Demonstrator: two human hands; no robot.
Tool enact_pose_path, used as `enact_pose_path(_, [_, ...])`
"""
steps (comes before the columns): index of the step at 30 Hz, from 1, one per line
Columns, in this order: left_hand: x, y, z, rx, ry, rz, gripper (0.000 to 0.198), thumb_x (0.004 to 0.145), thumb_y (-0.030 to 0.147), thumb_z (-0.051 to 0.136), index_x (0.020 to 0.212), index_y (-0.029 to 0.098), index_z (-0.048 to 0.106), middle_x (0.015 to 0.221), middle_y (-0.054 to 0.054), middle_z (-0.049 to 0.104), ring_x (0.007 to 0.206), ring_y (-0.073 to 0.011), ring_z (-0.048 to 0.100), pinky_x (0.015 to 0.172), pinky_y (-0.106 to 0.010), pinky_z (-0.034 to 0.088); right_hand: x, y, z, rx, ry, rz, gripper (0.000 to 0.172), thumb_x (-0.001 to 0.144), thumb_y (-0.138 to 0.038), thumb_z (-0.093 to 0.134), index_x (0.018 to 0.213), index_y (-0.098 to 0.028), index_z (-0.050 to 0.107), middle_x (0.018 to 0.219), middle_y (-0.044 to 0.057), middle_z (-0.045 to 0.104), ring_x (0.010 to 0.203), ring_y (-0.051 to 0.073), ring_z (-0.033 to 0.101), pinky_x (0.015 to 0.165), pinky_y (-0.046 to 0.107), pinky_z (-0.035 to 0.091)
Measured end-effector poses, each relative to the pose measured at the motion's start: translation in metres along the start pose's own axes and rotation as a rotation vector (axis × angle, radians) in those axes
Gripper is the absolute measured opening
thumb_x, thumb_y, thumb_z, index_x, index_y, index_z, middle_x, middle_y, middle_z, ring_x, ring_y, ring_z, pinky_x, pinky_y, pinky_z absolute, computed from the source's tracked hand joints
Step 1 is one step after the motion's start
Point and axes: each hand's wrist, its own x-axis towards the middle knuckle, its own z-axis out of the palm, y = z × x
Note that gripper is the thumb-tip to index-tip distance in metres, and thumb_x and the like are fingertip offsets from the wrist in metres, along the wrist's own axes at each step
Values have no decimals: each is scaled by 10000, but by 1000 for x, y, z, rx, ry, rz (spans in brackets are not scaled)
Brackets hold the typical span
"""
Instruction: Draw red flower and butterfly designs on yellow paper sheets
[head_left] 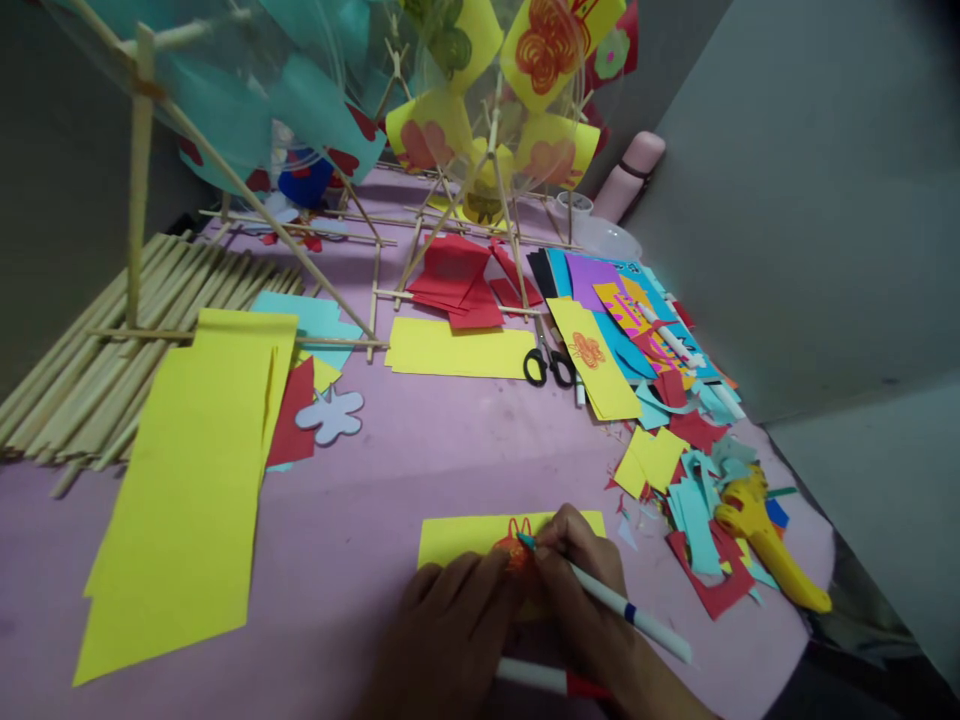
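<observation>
My right hand (581, 575) grips a white felt-tip pen (630, 612) with a blue tip, which meets a red butterfly-like drawing (516, 545) near its two antennae. That drawing is on a yellow paper strip (450, 535) at the front of the table. My left hand (457, 620) lies over the strip's lower left part, fingers stretched out and pressing it down. Beneath my wrists a second marker (532, 677), white with a red end, lies partly hidden. The strip's lower edge is mostly covered by my hands.
Yellow sheets (187, 480), a grey flower shape (330, 415) and wooden sticks (135, 350) lie left. Black-handled scissors (549, 366) rest beyond. Paper scraps (694, 500) and a yellow glue gun (772, 540) are right. Stick frames with paper-decorated wheels (491, 150) stand behind.
</observation>
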Motion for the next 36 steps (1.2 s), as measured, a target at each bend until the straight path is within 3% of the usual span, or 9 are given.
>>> enact_pose_path(9, [0, -2, 6, -47, 72, -9, 444, 1000, 215, 179, 1108, 210, 609, 1064, -36, 665, 911, -186, 546, 747, -327, 367, 0, -3, 0, 16, -8, -7, 173, 768, -231, 460, 607, -249, 400, 440, -90, 341, 394, 110, 321, 402, 241, 221])
enact_pose_path(20, [-1, -2, 2, -62, -12, -14, 437, 1004, 211, 168, 1147, 199, 581, 1075, -36, 654, 902, -188, 544, 738, -334, 372, 0, -3, 2, -24, -1, 13, 171, 772, -228, 442, 608, -248, 399, 440, -91, 338, 402, 112, 337, 409, 231, 243])
enact_pose_path(26, [-1, -1, 4, -81, 43, -7, 455, 1002, 222, 140, 1144, 187, 571, 1074, -47, 655, 901, -193, 555, 750, -337, 378, 1, 6, 0, -30, -75, 23, 155, 787, -238, 424, 632, -242, 412, 442, -96, 359, 398, 105, 346, 397, 220, 233])
enact_pose_path(36, [-5, -3, 6, -32, 10, 7, 416, 985, 194, 181, 1177, 176, 550, 1169, -57, 628, 970, -199, 559, 771, -337, 412, 1, -1, 1, -41, -44, 19, 152, 789, -232, 399, 638, -246, 386, 466, -96, 358, 432, 107, 342, 420, 226, 236])
